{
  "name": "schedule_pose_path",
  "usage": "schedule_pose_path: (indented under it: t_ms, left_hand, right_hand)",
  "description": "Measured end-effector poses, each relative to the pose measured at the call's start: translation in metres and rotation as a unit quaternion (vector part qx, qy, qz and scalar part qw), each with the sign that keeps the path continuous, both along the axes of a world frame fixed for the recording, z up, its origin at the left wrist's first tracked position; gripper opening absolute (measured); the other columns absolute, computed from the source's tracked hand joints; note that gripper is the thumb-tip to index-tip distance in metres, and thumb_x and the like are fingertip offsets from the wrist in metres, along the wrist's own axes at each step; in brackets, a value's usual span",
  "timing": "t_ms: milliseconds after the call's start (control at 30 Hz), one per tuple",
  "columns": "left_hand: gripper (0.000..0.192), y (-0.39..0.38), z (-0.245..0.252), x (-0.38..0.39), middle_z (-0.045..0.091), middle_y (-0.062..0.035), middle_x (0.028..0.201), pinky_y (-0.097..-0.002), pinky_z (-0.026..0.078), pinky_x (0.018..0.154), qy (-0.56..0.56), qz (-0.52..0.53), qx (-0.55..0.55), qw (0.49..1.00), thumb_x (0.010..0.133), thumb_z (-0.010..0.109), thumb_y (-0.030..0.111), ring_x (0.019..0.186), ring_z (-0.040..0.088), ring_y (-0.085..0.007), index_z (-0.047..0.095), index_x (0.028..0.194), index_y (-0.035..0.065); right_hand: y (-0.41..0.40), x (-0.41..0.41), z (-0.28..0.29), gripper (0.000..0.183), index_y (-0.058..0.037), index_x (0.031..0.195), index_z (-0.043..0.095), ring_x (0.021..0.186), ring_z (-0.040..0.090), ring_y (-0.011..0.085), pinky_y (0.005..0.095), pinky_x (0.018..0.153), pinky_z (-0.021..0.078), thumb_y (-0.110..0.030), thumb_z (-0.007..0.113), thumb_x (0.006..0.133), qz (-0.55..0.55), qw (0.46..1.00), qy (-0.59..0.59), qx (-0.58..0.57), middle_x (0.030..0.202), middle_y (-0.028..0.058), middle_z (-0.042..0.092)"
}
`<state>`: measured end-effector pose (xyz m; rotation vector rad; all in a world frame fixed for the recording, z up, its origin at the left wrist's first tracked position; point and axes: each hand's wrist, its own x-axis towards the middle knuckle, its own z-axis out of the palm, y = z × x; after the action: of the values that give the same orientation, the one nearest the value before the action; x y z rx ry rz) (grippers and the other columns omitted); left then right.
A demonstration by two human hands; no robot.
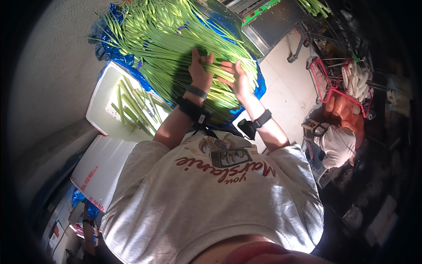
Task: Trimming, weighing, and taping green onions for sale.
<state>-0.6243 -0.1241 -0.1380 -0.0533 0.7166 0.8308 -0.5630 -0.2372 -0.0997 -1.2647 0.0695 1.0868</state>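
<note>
Before me lies a large heap of garlic scapes (165, 43), long green stems with paler cut ends toward the right, on blue plastic sheeting (261, 87). My left hand (201, 71) is closed around a small bunch of scapes (221, 72), its thumb pointing up. Beside the cut ends of that bunch, my right hand (240, 79) has its fingers spread and its thumb raised. Its fingertips reach the stems, but whether they press on them is unclear. Purple ties (182, 28) bind some scapes in the heap.
At left, a white foam box (95, 107) contains loose thick stems (127, 99). A white foam slab (102, 165) with red writing lies nearer. Rightward are a metal platform (275, 28), a red cart (321, 74) with white radishes (356, 79), and a crouching person (336, 142).
</note>
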Motion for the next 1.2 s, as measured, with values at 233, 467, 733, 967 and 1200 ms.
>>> schedule_pose_path:
  t_ms: [233,467,733,967,1200]
  left_hand:
    - [0.039,-0.085,0.028,0.067,0.038,-0.0042,0.058,-0.0380,0.052,0.072,0.088,0.035,0.036,0.995,0.088,0.058,0.029,0.053,0.041,-0.0154,0.040,0.063,0.0055]
    - [0.038,-0.234,0.075,0.191,0.039,-0.0024,0.058,-0.0366,0.047,0.070,0.027,0.064,0.144,0.987,0.089,0.056,0.034,0.056,0.042,-0.0151,0.041,0.064,0.0092]
    - [0.034,-0.277,0.122,0.275,0.042,0.0052,0.051,-0.0254,0.044,0.062,-0.146,0.149,0.038,0.977,0.085,0.061,0.028,0.045,0.043,-0.0084,0.043,0.061,0.0135]
    - [0.043,-0.254,0.124,0.333,0.027,0.0041,0.044,-0.0201,0.031,0.041,-0.158,0.140,0.212,0.954,0.091,0.053,0.026,0.036,0.025,-0.0076,0.032,0.055,0.0147]
    - [0.027,-0.196,0.121,0.423,0.041,0.0009,0.059,-0.0323,0.047,0.079,-0.011,0.133,0.197,0.971,0.090,0.056,0.025,0.055,0.042,-0.0124,0.046,0.072,0.0084]
  right_hand:
    - [-0.054,0.077,-0.010,0.035,-0.0007,0.094,0.063,0.073,0.058,0.0139,0.0289,0.064,0.0456,-0.031,0.045,0.094,0.090,0.951,-0.294,0.021,0.076,0.0074,0.063]
    - [-0.220,0.190,0.024,0.018,-0.0001,0.093,0.064,0.063,0.061,0.0152,0.0268,0.059,0.0459,-0.015,0.062,0.083,0.123,0.834,-0.536,0.055,0.070,0.0132,0.063]
    - [-0.398,0.410,0.059,0.021,-0.0047,0.093,0.066,0.056,0.049,0.0079,0.0246,0.054,0.0412,-0.023,0.058,0.088,0.228,0.835,-0.500,0.019,0.062,0.0029,0.056]
    - [-0.404,0.567,0.027,0.028,0.0008,0.094,0.066,0.060,0.043,0.0047,0.0222,0.053,0.0367,-0.026,0.057,0.090,0.218,0.863,-0.447,0.083,0.065,-0.0057,0.051]
    - [-0.308,0.698,0.067,0.021,-0.0046,0.102,0.066,0.065,0.047,0.0053,0.0223,0.058,0.0400,-0.018,0.060,0.087,0.271,0.887,-0.373,0.005,0.076,-0.0038,0.059]
